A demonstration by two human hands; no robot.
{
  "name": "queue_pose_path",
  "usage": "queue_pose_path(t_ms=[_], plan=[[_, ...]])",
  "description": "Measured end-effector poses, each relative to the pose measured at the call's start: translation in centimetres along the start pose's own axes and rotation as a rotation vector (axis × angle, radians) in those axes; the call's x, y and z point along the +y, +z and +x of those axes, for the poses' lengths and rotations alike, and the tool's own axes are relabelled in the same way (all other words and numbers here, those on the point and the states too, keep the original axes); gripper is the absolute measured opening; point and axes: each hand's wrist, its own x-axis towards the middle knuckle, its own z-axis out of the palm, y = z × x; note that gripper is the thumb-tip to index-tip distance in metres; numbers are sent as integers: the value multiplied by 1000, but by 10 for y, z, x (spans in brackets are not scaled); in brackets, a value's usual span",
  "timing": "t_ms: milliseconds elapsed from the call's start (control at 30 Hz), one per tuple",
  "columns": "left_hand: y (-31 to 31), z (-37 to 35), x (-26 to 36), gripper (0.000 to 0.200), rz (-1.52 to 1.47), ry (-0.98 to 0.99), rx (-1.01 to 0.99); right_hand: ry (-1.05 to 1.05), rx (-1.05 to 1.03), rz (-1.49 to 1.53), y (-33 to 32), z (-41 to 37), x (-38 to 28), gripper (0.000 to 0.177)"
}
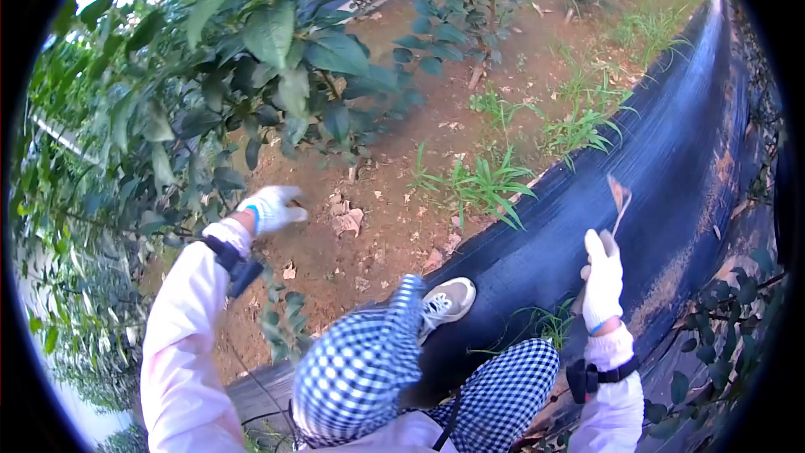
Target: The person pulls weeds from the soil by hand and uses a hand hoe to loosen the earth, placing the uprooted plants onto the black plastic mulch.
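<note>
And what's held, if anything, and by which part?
Right hand: apparently a leaf, by its stem's lower end, though the grip is unclear. Left hand: nothing visible.

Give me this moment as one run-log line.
left hand: open above soil | right hand: dry leaf beside it, hold unclear | grass: beside black sheet

Daylight, bright enough; you get blown-out white through the foliage [285, 33], far left. Sheen streaks the black sheeting [662, 168], right. Your right glove [604, 281] reads bright. Fisheye bends your view inside a black circular rim.
</note>
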Motion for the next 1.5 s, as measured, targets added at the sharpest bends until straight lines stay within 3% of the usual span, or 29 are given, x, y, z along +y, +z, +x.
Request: queue_pose_path(t_ms=[33,133,233,267,333,367,400,433,500,567,633,667,700,767,867,933,967,1067,1167,1233,1300,1367,1400,1433,1467,1500], plan=[[21,21,7,36,-74,28,-39,126,22,-38,0,12,11,70],[99,98,19,41,-156,47,-137,102,115,-95,-7,50,83,69],[196,186,9,45,-179,37,-133,193,102,-207,-23,50,107,67],[203,203,25,50,-162,-26,-174,213,98,-225,-25,45,107,66],[235,243,36,55,-161,-114,13,216,64,-258,-27,28,102,64],[245,257,45,58,-159,-161,103,110,68,-282,-23,20,100,62],[252,273,52,66,-258,-184,144,198,39,-240,-20,16,93,62],[262,286,57,60,-311,-118,267,292,14,-195,-11,5,76,62],[278,316,58,51,-344,42,310,338,-23,-134,-7,-1,72,65],[277,337,58,30,-186,100,178,356,-63,-84,-6,-7,71,66],[273,352,47,24,-235,95,177,408,-74,-41,-8,-12,66,65],[274,355,32,21,-477,66,224,446,-72,-31,-10,-16,57,65],[277,356,19,18,-977,-191,134,481,-70,-19,-12,-19,49,64],[265,355,-10,17,-1291,-180,293,521,-66,43,-16,-24,32,61],[259,333,-31,24,-499,93,137,590,12,24,-8,-32,0,60],[274,330,-2,28,-1024,17,-129,622,58,-42,-3,-34,-14,57],[240,293,29,28,-161,229,27,635,77,-67,4,-34,-25,56],[273,317,33,27,65,199,66,530,78,-68,1,-37,-26,52],[279,331,18,23,-577,57,107,468,121,-166,-4,-31,-23,48],[270,331,10,22,-729,87,205,502,106,-241,-4,-25,-32,40],[255,314,31,25,-610,50,-10,498,104,-284,-1,-14,-24,37],[268,305,50,30,-250,429,178,386,143,-353,2,-9,-14,30],[268,302,60,29,-88,516,151,329,143,-401,5,-5,-14,28],[275,307,58,26,-130,485,128,276,142,-449,10,-3,-15,27],[287,317,52,22,-172,455,110,417,193,-537,25,0,-36,23],[298,326,47,19,-215,428,93,398,191,-529,21,0,-32,23]])
